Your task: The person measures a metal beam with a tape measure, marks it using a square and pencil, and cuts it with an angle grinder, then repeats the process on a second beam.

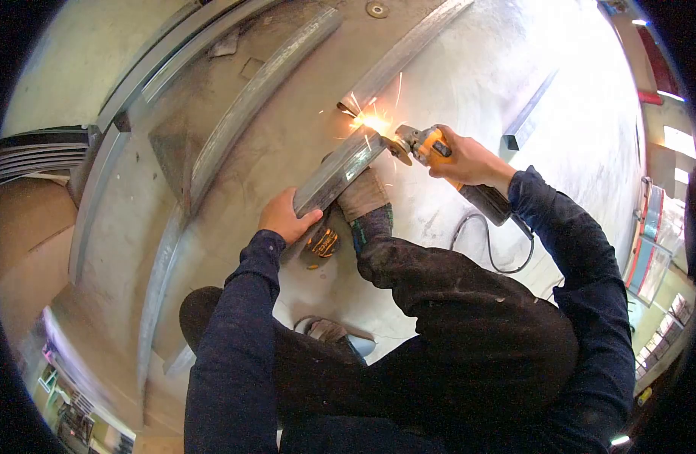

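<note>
My left hand (285,217) is wrapped round the near end of a grey square metal tube (337,175), which slants up and to the right over my shoe (365,194). In my right hand (471,160) is a yellow and black angle grinder (436,145), gripped by its body. Its disc (398,150) is right at the far end of the tube. Bright sparks (372,122) fly from that end and hide part of its edge.
Several long metal tubes lie on the floor, one (408,54) just beyond the sparks. A shorter tube (531,112) lies at the right. The black power cord (490,266) loops beside my knee. A black and orange glove (321,244) lies below my left hand.
</note>
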Available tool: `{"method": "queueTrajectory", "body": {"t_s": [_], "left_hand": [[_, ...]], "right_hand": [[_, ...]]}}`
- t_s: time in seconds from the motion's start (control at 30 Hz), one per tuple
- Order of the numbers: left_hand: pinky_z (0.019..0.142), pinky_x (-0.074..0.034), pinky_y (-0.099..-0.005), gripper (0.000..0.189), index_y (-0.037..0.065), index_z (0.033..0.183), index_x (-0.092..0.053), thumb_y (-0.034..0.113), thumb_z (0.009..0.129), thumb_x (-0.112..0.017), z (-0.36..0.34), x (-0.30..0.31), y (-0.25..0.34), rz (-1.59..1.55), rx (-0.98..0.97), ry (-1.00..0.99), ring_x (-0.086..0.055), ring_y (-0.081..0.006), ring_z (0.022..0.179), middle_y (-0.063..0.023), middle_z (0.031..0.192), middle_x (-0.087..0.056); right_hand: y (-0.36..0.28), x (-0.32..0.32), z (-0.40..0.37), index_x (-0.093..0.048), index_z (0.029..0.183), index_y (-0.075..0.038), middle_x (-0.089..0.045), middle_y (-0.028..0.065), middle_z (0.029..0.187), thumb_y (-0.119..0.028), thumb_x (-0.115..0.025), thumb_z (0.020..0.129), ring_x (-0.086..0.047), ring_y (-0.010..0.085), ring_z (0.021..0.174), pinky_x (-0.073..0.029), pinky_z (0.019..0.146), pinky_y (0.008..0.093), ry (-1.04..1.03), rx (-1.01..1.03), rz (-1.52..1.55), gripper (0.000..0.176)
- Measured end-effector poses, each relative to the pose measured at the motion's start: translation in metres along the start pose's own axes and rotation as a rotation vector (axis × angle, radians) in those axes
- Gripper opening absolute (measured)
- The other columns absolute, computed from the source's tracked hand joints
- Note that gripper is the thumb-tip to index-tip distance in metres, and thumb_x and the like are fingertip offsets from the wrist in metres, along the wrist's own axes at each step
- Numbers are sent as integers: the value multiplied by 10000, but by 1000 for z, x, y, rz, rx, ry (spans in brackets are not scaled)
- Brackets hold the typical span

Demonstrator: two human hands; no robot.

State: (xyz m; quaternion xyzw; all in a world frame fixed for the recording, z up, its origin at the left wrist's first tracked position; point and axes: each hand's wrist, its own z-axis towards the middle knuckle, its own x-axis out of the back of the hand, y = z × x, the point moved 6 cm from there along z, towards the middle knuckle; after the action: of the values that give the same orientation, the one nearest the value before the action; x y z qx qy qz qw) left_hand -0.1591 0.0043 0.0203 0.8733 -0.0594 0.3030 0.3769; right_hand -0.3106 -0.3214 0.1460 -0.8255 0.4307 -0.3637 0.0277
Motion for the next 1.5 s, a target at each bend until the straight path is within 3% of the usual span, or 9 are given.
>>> {"method": "queueTrajectory", "body": {"t_s": [0.2,0.3,0.47,0.53,0.7,0.77,0.87,1.2,1.5], "left_hand": [[910,-505,-458,679,5,1177,-612,507,755,-785,-1,2,5,27,-54,48,-651,-390,1038,-236,1090,-682],[909,-508,-462,701,4,1192,-595,492,736,-807,-2,6,14,23,10,-42,-642,-392,1052,-234,1122,-667],[936,-500,-451,806,11,1212,-563,506,652,-869,-11,26,29,219,-49,216,-619,-374,1117,-200,1195,-636],[949,-495,-442,821,7,1226,-566,506,649,-871,-8,20,22,232,-65,200,-617,-360,1130,-198,1214,-635],[939,-501,-414,762,2,1231,-612,470,682,-860,2,32,-9,15,-17,109,-648,-323,1088,-197,1184,-668],[891,-512,-400,681,11,1193,-660,445,703,-848,1,39,11,-77,-40,-84,-682,-305,998,-188,1086,-710],[845,-518,-391,628,20,1144,-682,449,713,-840,1,19,10,-134,-87,-15,-698,-301,919,-176,986,-727],[830,-521,-403,602,26,1127,-675,454,729,-821,2,11,7,-75,-75,-52,-694,-316,910,-191,986,-716],[835,-521,-421,615,26,1142,-666,454,726,-816,5,9,2,-104,-60,-48,-691,-346,925,-210,1004,-710]], "right_hand": [[-25,18,-5,-402,1409,-53,-691,265,996,-334,-787,776,-695,388,902,-546,814,420,137,54,55,793],[-12,10,-6,-400,1419,-73,-693,253,993,-342,-792,772,-691,386,910,-540,824,417,82,11,33,803],[22,-10,-6,-377,1445,-71,-686,240,1053,-341,-803,763,-682,374,955,-534,834,400,8,-75,42,848],[32,-12,-6,-308,1520,-91,-665,206,1120,-278,-803,789,-675,311,957,-545,832,388,7,-124,65,902],[23,-1,-11,-332,1494,-75,-677,227,1104,-319,-802,766,-677,345,994,-534,873,390,63,-152,103,900],[17,2,-10,-368,1467,-71,-680,222,1093,-316,-799,767,-681,344,981,-536,867,389,102,-84,93,858],[6,6,-11,-413,1428,-76,-686,218,1081,-315,-801,765,-679,345,988,-534,869,391,23,-55,116,805],[-18,12,-12,-446,1376,-75,-694,237,1029,-323,-800,762,-686,385,936,-533,844,416,54,-2,62,751],[2,-1,0,-351,1472,-17,-687,237,1037,-323,-788,777,-695,327,884,-546,809,377,18,14,16,876]]}}
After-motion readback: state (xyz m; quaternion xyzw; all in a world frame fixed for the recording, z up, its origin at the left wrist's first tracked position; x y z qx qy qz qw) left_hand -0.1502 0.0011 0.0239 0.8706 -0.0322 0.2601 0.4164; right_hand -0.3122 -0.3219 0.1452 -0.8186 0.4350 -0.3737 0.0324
